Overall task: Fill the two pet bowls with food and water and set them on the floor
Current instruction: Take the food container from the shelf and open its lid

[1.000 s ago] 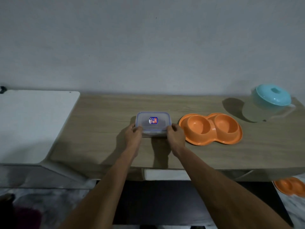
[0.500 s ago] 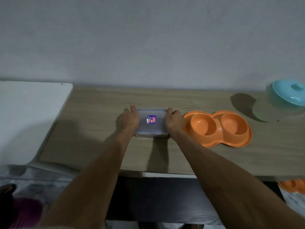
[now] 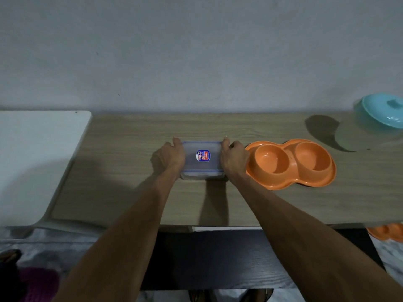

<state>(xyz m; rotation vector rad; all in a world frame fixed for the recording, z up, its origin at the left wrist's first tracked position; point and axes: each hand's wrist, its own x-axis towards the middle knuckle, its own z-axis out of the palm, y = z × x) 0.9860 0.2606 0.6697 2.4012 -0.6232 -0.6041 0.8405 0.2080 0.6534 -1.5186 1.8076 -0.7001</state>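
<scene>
One container [image 3: 202, 157], long axis left-right.

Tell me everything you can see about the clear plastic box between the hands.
The box is a rectangular container of clear plastic with rounded corners, a blue-trimmed lid on, and a blue-and-red sticker on top. It sits flat on the wooden table, just left of the orange double bowl. The left hand and right hand grip its short sides. Its contents cannot be made out.
</scene>
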